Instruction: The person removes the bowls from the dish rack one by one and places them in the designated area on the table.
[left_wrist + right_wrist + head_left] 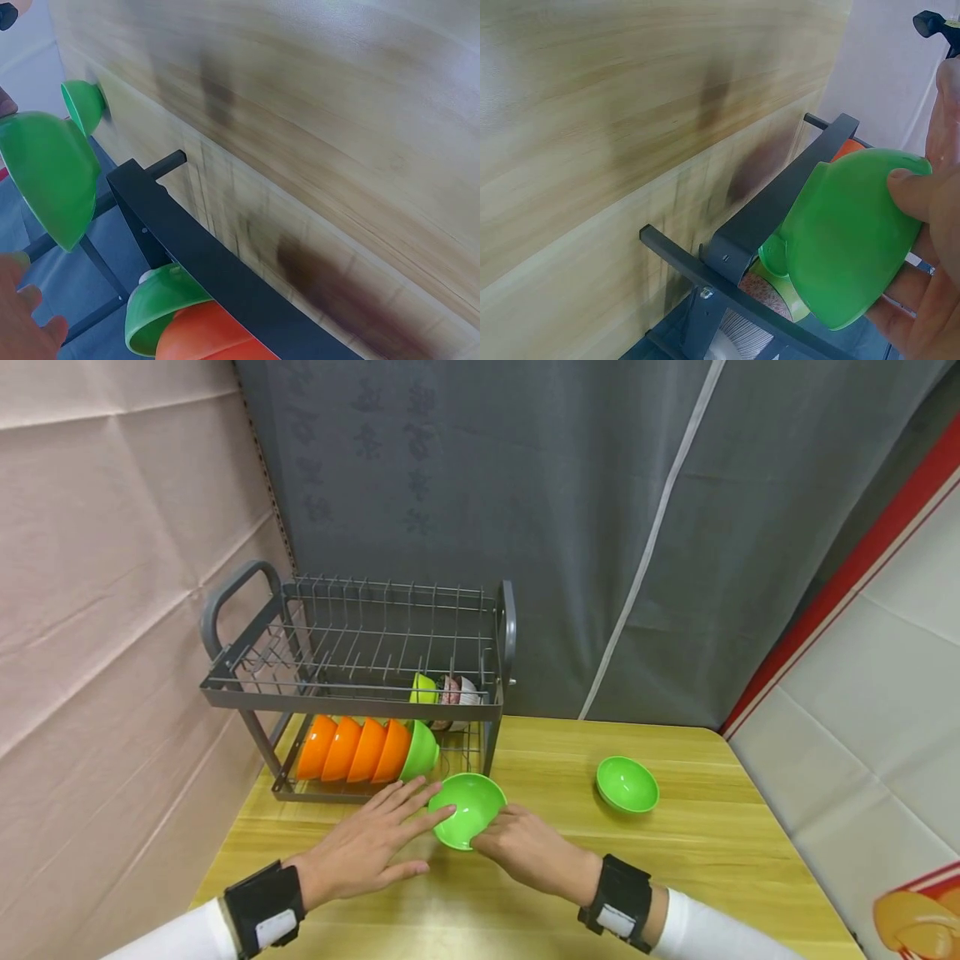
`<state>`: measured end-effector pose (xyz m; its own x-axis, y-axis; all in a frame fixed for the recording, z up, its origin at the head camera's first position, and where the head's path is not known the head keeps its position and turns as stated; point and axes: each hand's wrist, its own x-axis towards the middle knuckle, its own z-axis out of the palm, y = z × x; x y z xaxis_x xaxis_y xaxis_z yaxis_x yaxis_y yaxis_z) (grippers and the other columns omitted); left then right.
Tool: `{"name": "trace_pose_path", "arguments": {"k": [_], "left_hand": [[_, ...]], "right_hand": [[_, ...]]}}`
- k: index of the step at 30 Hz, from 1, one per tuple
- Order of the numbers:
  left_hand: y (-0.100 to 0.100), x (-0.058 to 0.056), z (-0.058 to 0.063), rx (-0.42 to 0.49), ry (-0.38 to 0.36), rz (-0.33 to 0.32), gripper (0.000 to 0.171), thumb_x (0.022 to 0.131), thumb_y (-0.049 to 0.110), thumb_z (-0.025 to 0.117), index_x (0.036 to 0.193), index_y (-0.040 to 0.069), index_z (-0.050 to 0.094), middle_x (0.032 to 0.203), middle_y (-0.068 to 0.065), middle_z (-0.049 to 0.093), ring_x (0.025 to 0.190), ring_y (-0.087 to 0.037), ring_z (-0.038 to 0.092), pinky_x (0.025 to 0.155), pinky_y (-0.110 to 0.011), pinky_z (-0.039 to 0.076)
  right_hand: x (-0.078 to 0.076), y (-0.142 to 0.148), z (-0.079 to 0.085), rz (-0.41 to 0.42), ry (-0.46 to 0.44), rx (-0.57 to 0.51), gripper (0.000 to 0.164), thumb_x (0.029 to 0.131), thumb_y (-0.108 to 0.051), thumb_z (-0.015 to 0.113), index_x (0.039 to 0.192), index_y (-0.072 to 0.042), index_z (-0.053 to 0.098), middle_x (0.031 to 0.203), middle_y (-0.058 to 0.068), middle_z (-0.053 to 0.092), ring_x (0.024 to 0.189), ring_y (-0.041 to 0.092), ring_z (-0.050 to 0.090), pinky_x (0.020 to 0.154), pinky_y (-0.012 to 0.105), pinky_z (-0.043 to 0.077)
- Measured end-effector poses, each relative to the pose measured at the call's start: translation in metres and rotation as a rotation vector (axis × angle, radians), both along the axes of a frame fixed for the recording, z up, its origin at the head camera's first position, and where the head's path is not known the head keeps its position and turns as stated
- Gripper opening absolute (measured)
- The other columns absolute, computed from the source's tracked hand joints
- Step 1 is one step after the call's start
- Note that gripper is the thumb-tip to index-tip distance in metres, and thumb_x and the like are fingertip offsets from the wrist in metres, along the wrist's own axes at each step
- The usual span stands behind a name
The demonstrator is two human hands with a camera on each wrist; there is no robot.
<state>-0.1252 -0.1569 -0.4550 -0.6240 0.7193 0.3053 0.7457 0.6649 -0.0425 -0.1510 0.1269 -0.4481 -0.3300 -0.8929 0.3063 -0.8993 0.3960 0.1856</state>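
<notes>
A green bowl [467, 803] is held above the table in front of the dish rack. My right hand [528, 850] grips its rim, and in the right wrist view the thumb [911, 191] lies on the bowl's outer wall. My left hand [369, 842] is spread with straight fingers close to the bowl's left side; in the left wrist view its fingertips are apart from the bowl [52, 172]. On the rack's lower tier stands a row of several orange bowls [352, 749], with one green bowl [420, 752] at the row's right end.
The two-tier dish rack [352, 707] stands at the table's back left. Behind the row sit a lime-green bowl [423, 689], a patterned bowl [450, 691] and a white ribbed bowl [468, 693]. Another green bowl [627, 784] rests on the wooden table [720, 852] to the right.
</notes>
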Motion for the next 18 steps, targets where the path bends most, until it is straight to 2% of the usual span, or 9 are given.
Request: {"name": "trace_pose_path", "arguments": {"k": [1,2,5,7,9,11,15,18], "left_hand": [[0.001,0.0,0.0,-0.003,-0.013,-0.001,0.071,0.1,0.062,0.045,0.161,0.031,0.026,0.17,-0.006,0.022,0.155,-0.031,0.029,0.13,-0.034,-0.002],[0.001,0.0,-0.001,-0.01,-0.01,-0.003,0.071,0.1,0.062,0.045,0.162,0.031,0.025,0.169,-0.006,0.022,0.154,-0.031,0.029,0.131,-0.035,-0.001],[0.002,0.0,-0.001,-0.021,-0.002,-0.004,0.071,0.1,0.062,0.045,0.162,0.032,0.025,0.169,-0.006,0.024,0.154,-0.031,0.03,0.13,-0.04,0.009],[0.003,-0.001,-0.001,-0.023,0.005,-0.008,0.071,0.1,0.062,0.045,0.162,0.032,0.025,0.169,-0.007,0.025,0.154,-0.031,0.031,0.13,-0.039,0.008],[0.004,-0.001,-0.001,-0.021,0.005,-0.013,0.071,0.1,0.062,0.045,0.162,0.032,0.025,0.169,-0.007,0.024,0.154,-0.031,0.03,0.13,-0.037,0.003],[0.005,-0.001,-0.001,-0.025,0.01,-0.018,0.071,0.1,0.062,0.045,0.162,0.032,0.025,0.169,-0.007,0.023,0.154,-0.031,0.03,0.131,-0.038,0.004],[0.008,-0.002,-0.001,-0.035,0.018,-0.028,0.071,0.101,0.063,0.043,0.162,0.032,0.024,0.169,-0.008,0.023,0.154,-0.032,0.03,0.125,-0.048,0.027],[0.01,-0.003,0.0,-0.032,0.017,-0.036,0.071,0.1,0.061,0.047,0.161,0.033,0.026,0.168,-0.009,0.025,0.153,-0.033,0.032,0.121,-0.052,0.034]], "right_hand": [[0.0,0.001,0.0,-0.002,0.005,0.0,0.02,0.087,-0.017,0.075,0.078,-0.025,0.06,0.069,-0.017,0.061,0.066,0.001,0.052,0.07,0.019,0.049],[0.001,0.002,0.0,-0.002,0.008,-0.001,0.021,0.087,-0.018,0.076,0.077,-0.024,0.059,0.068,-0.017,0.06,0.065,0.001,0.051,0.07,0.019,0.048],[0.002,0.005,0.0,-0.004,0.018,-0.007,0.024,0.086,-0.018,0.076,0.075,-0.024,0.056,0.067,-0.018,0.06,0.065,0.0,0.051,0.07,0.018,0.048],[0.003,0.006,0.001,-0.004,0.025,-0.013,0.025,0.085,-0.018,0.077,0.074,-0.024,0.055,0.066,-0.018,0.059,0.064,0.0,0.05,0.07,0.018,0.049],[0.003,0.007,0.001,-0.006,0.03,-0.022,0.025,0.085,-0.018,0.077,0.074,-0.024,0.055,0.066,-0.018,0.058,0.064,0.0,0.049,0.071,0.019,0.049],[0.004,0.009,0.001,-0.006,0.036,-0.03,0.026,0.084,-0.018,0.077,0.073,-0.024,0.055,0.065,-0.017,0.058,0.063,0.0,0.049,0.071,0.019,0.049],[0.005,0.014,0.002,-0.008,0.032,-0.043,0.026,0.083,-0.015,0.078,0.074,-0.024,0.055,0.066,-0.018,0.059,0.064,0.001,0.052,0.072,0.019,0.051],[0.006,0.018,0.003,-0.013,0.019,-0.045,0.027,0.082,-0.012,0.078,0.075,-0.024,0.055,0.067,-0.018,0.061,0.067,0.001,0.054,0.074,0.02,0.051]]}}
